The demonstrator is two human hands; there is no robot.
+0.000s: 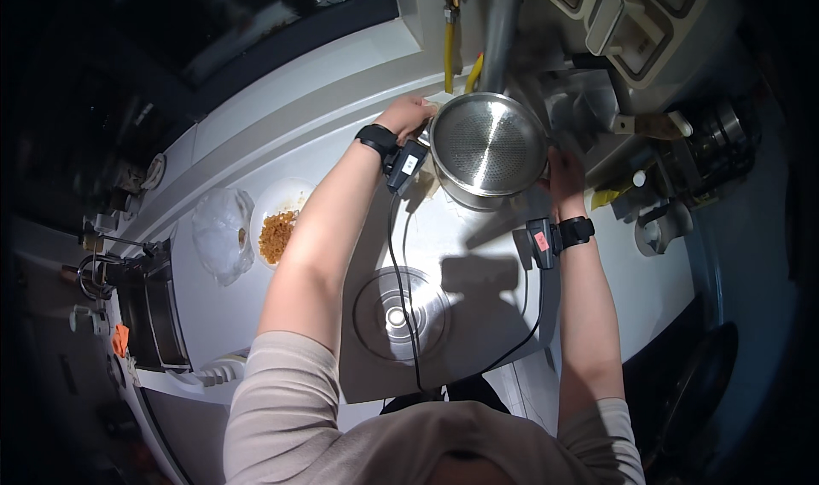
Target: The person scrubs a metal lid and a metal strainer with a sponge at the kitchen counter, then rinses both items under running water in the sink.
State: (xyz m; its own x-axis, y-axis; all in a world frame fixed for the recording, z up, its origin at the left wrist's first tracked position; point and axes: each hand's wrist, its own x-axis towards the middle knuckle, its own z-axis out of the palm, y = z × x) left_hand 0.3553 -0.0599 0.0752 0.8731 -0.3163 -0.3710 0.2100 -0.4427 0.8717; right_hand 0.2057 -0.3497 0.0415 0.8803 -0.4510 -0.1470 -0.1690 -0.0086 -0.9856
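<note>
A stainless steel pot stands or hangs at the back of the white counter, with a perforated steamer insert at its top. My left hand grips the pot's left side at a handle, most of which the fingers hide. On the opposite side, my right hand closes around the right handle. Whether the pot's base touches the counter cannot be made out. Nearer my body lies a round lid with a central knob.
Left of my forearm are a white plate of brown crumbly food and a clear plastic bag. A sink lies further left. To the right, a cleaver leans near bottles. A yellow gas pipe and metal duct rise behind the pot.
</note>
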